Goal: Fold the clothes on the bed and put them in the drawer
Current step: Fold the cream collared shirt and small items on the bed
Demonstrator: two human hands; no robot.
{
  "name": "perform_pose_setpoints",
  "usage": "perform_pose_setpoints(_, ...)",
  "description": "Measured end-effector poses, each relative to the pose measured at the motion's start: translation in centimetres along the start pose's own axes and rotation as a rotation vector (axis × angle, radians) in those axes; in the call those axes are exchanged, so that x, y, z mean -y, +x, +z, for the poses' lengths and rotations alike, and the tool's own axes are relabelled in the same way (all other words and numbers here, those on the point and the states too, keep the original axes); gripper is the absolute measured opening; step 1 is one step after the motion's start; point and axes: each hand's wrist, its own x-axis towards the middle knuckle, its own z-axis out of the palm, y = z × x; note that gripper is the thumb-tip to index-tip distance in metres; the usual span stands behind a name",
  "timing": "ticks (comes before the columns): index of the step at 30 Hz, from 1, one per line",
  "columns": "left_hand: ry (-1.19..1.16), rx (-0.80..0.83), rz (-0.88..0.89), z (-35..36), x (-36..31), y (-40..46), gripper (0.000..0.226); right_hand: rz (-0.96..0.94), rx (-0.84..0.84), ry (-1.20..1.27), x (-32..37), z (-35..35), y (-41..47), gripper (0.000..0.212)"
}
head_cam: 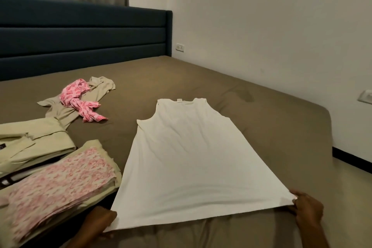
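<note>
A white sleeveless vest (191,159) lies spread flat on the olive-brown bed (261,110), neck end away from me. My left hand (100,220) pinches its near left hem corner. My right hand (306,207) pinches the near right hem corner, and the hem is stretched taut between them. A folded pink-patterned garment (58,185) lies at the near left. Beyond it sits a folded pale green garment (30,145). A crumpled pink patterned cloth (80,98) lies on an unfolded beige garment (68,110) farther back.
A dark blue padded headboard (84,36) runs along the far side. A white wall (281,26) with a socket (180,47) borders the bed on the right, with another switch plate (365,96) lower down. No drawer is in view.
</note>
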Motion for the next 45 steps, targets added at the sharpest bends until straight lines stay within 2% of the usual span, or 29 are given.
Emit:
perform_pose_setpoints(3, 0.054, 0.007, 0.029, 0.1, 0.6, -0.6, 0.014, -0.112, -0.053, -0.209, 0.2, 0.1, -2.0, 0.043)
perform_pose_setpoints(6, 0.166, -0.008, 0.089, 0.1, 1.2, -0.8, 0.015, -0.22, -0.104, -0.29, 0.7, 0.7, -3.2, 0.061)
perform_pose_setpoints(7, 0.209, -0.012, 0.1, 0.1, 1.3, -0.8, 0.016, -0.235, -0.116, -0.338, 0.5, 0.9, -3.2, 0.06)
perform_pose_setpoints(10, 0.323, -0.031, 0.153, 0.4, 1.4, -1.1, 0.017, -0.242, -0.116, -0.578, -0.2, 1.6, -2.5, 0.031)
perform_pose_setpoints(12, 0.472, -0.073, 0.236, 0.9, 1.5, -1.8, 0.017, -0.286, -0.103, -0.772, -0.6, 2.4, -2.0, 0.024)
perform_pose_setpoints(14, 0.68, -0.187, 0.323, 1.5, 1.3, -2.6, 0.017, -0.39, -0.126, -1.001, -0.9, 3.7, -1.3, 0.035)
perform_pose_setpoints(16, 0.773, -0.347, 0.422, 2.5, 0.7, -3.0, 0.015, -0.476, -0.143, -1.121, -1.1, 5.3, -0.2, 0.038)
perform_pose_setpoints(18, 0.773, -0.533, 0.568, 3.6, 0.1, -2.2, 0.011, -0.586, -0.129, -1.064, -0.8, 7.0, 1.0, 0.028)
perform_pose_setpoints(20, 0.71, -0.731, 0.841, 4.4, -0.3, -1.0, 0.017, -0.689, -0.076, -0.987, -0.4, 8.8, 2.0, 0.03)
perform_pose_setpoints(22, 0.705, -0.734, 0.955, 4.9, -1.5, 0.5, 0.018, -0.778, 0.015, -0.936, 0.3, 11.6, 3.5, 0.033)
perform_pose_setpoints(25, 0.659, -0.734, 0.892, 5.5, -5.1, 3.2, 0.015, -0.81, 0.144, -0.869, 1.6, 17.0, 6.0, 0.017)
perform_pose_setpoints(27, 0.542, -0.76, 0.843, 5.7, -8.1, 6.0, 0.005, -0.808, 0.206, -0.819, 2.6, 21.1, 8.9, 0.018)
perform_pose_setpoints(29, 0.444, -0.753, 0.802, 5.5, -11.1, 8.8, 0.018, -0.744, 0.26, -0.765, 3.8, 25.0, 11.6, 0.025)
perform_pose_setpoints(31, 0.374, -0.748, 0.739, 5.2, -13.7, 11.6, 0.021, -0.688, 0.312, -0.72, 4.8, 28.8, 13.9, 0.034)
perform_pose_setpoints(36, 0.284, -0.658, 0.404, 4.8, -19.2, 18.4, 0.046, -0.604, 0.402, -0.741, 7.6, 36.6, 17.7, 0.048)
perform_pose_setpoints(39, 0.265, -0.672, 0.352, 4.4, -22.3, 21.8, 0.051, -0.569, 0.413, -0.698, 8.1, 40.2, 19.9, 0.047)
perform_pose_setpoints(45, 0.106, -0.671, 0.282, 4.7, -24.6, 26.9, 0.022, -0.38, 0.402, -0.271, 5.9, 41.9, 23.2, 0.024)
